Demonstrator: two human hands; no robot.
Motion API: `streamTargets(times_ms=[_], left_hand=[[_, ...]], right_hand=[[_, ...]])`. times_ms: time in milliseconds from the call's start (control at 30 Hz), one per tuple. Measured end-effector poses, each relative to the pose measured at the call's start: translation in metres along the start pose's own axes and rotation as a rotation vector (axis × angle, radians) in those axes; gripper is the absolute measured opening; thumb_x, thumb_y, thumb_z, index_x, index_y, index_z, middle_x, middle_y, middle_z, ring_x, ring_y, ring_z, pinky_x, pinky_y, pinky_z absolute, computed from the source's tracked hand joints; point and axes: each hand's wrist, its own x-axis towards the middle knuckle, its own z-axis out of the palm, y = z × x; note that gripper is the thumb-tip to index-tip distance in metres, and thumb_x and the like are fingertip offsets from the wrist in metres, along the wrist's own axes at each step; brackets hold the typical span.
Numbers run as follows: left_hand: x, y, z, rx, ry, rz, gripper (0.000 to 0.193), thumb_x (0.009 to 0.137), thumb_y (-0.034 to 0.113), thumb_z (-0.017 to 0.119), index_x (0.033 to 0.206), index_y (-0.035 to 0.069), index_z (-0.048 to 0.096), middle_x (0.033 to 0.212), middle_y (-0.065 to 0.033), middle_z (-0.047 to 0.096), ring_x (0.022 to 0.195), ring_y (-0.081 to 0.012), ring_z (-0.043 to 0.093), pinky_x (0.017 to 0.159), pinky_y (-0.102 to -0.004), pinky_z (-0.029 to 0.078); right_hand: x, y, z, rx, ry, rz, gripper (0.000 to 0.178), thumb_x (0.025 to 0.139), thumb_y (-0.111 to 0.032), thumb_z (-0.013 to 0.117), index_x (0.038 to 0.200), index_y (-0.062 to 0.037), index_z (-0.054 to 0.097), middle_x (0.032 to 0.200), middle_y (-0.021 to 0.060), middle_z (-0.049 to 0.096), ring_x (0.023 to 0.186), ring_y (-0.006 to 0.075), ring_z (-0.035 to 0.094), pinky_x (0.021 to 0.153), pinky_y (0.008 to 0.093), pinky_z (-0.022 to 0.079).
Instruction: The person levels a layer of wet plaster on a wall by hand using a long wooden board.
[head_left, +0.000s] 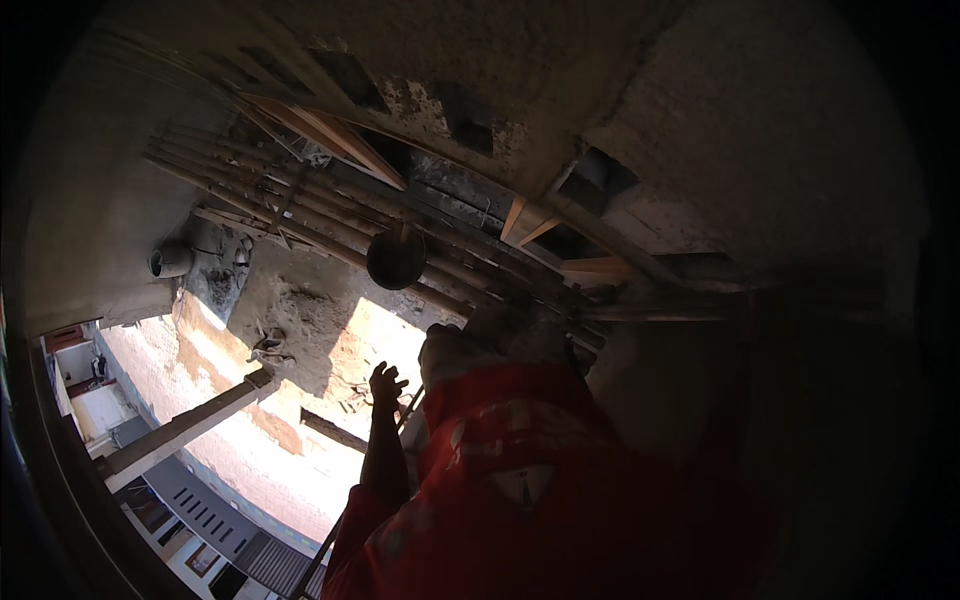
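Observation:
My left hand (385, 383) is a dark silhouette against the sunlit ground, its fingers apart and bent a little. No object shows in it. A thin dark rod or pole (411, 408) passes close beside it; I cannot tell whether they touch. Ahead, a round dark pan (396, 260) rests on a platform of long poles (330, 230). My right hand does not show; deep shadow covers the right side.
Wooden frames (340, 140) stand along the rough wall (560, 70). A bucket (170, 261) sits at the left on the ground, near a heap of earth or mortar (300, 310). A beam or post (185, 430) crosses the bright opening, with a grey roof (200, 510) beyond.

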Motion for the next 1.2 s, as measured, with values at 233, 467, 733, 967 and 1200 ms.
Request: streamTargets(times_ms=[233,467,733,967,1200], left_hand=[[-0.009,-0.046,0.004,0.174,0.085,-0.015,0.053,0.086,0.012,0.059,0.134,0.001,0.039,0.091,-0.0136,0.059,0.061,-0.023,0.06,0.046,-0.0363,0.054],[0.008,-0.007,0.031,0.255,0.143,-0.013,0.057,0.079,0.011,0.063,0.132,-0.001,0.044,0.073,-0.0077,0.055,0.046,-0.0178,0.054,0.043,-0.0309,0.054],[0.082,0.082,0.079,0.201,-0.044,0.158,0.045,0.089,0.008,0.052,0.133,0.004,0.041,0.079,-0.0066,0.057,0.046,-0.0157,0.053,0.04,-0.027,0.047],[0.139,0.152,0.17,0.382,-0.461,0.307,0.045,0.084,0.015,0.062,0.126,0.005,0.051,0.102,-0.0099,0.058,0.088,-0.0207,0.055,0.064,-0.0349,0.053],[0.149,0.182,0.25,0.588,-0.842,0.507,0.034,0.089,0.023,0.06,0.115,0.002,0.055,0.093,-0.0123,0.061,0.086,-0.0268,0.061,0.065,-0.042,0.052]], right_hand=[[0.042,0.039,0.025,-0.046,0.139,-0.201,0.079,0.079,-0.055,0.065,0.129,-0.0029,0.035,0.126,0.0186,0.052,0.11,0.0371,0.053,0.094,0.0461,0.042],[0.043,0.032,0.006,0.147,-0.13,-0.473,0.07,0.072,-0.059,0.071,0.103,0.0032,0.065,0.107,0.0153,0.066,0.095,0.0313,0.062,0.083,0.0427,0.048],[-0.055,-0.049,0.028,0.456,-0.167,-0.523,0.065,0.069,-0.054,0.076,0.098,0.0036,0.066,0.102,0.0145,0.067,0.091,0.0308,0.063,0.081,0.0416,0.049],[-0.125,-0.107,0.121,0.226,0.041,-0.829,0.06,0.065,-0.047,0.082,0.094,0.0032,0.067,0.095,0.0149,0.069,0.086,0.0315,0.063,0.079,0.0403,0.05],[-0.207,-0.193,0.144,0.052,0.059,-1.074,0.035,0.091,-0.034,0.058,0.106,-0.0032,0.065,0.101,0.0077,0.067,0.09,0.0209,0.064,0.082,0.0318,0.053]])
